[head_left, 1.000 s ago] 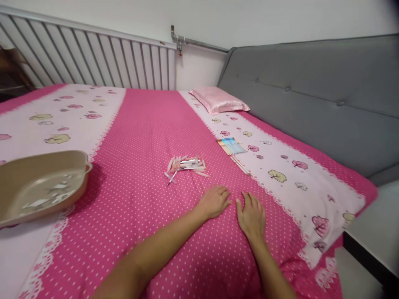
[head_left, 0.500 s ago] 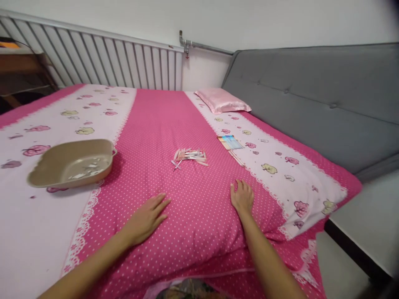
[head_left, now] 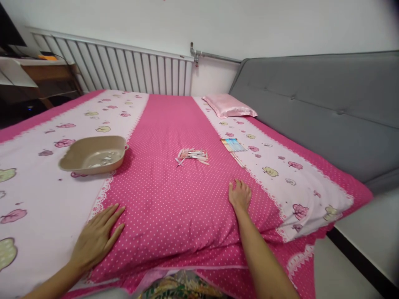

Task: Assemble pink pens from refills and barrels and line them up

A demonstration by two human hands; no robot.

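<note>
My left hand (head_left: 99,234) lies flat on the bed sheet (head_left: 174,220), fingers apart, holding nothing. On the pink dotted stripe rests my right hand (head_left: 240,194), palm down and open, below a few thin pale sticks (head_left: 237,159). Just beyond these is a neat row of slim pens or sticks (head_left: 233,145) with blue and orange-tan ends. A loose pile of slender white and pink pen-like pieces (head_left: 193,155) sits mid-bed, away from both hands. To the left stands a beige plastic basin (head_left: 93,153) with small whitish pieces at its bottom.
A pink satin pillow (head_left: 229,106) lies at the far right, against the grey padded headboard (head_left: 314,91). Behind the bed runs a white radiator (head_left: 124,66) with a pipe beside it. A wooden desk (head_left: 46,72) stands at the far left.
My left hand has moved left and nearer to me, from the dotted stripe toward the white band. My right hand has barely moved. The camera has turned slightly left.
</note>
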